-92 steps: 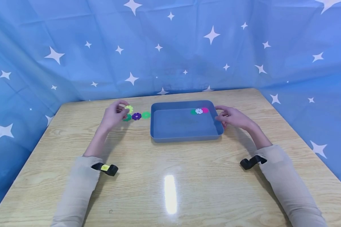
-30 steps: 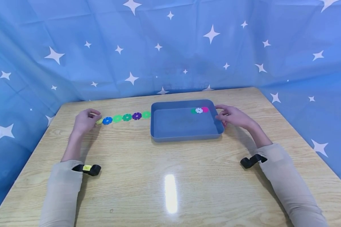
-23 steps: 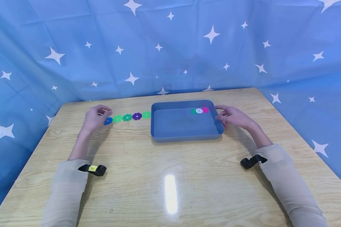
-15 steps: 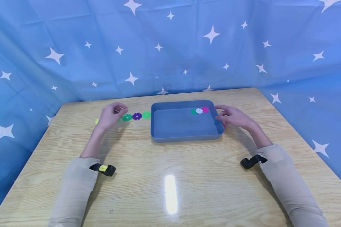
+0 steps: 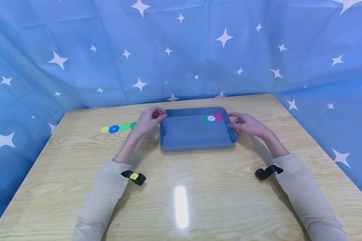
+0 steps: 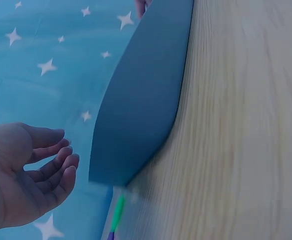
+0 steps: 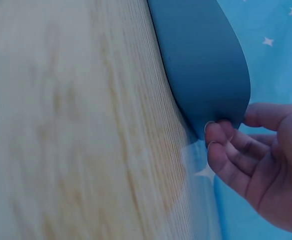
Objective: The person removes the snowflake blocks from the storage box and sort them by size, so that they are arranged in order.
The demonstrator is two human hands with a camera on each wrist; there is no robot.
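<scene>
My left hand (image 5: 151, 119) hovers by the left rim of a shallow blue-grey tray (image 5: 199, 147). In the left wrist view its loosely bent fingers (image 6: 61, 175) hold nothing and stay apart from the tray wall (image 6: 141, 95). The right hand (image 5: 247, 124) grips the tray's right end, thumb over the rim and fingers against the outer wall, as the right wrist view shows. Inside the tray, a white notched flower disc (image 5: 211, 118) lies between a green disc (image 5: 205, 118) and a pink disc (image 5: 218, 117).
A row of notched discs lies left of the tray: a yellow disc (image 5: 104, 129), a blue disc (image 5: 114, 129), a light green disc (image 5: 124, 126) and a darker green disc (image 5: 133, 125). My left hand covers part of the row. A starry blue curtain (image 5: 181, 50) hangs behind the wooden table (image 5: 157, 194).
My left hand set the yellow disc at the row's left end, let it go, and moved right to the tray's left rim. The right hand keeps its grip on the tray.
</scene>
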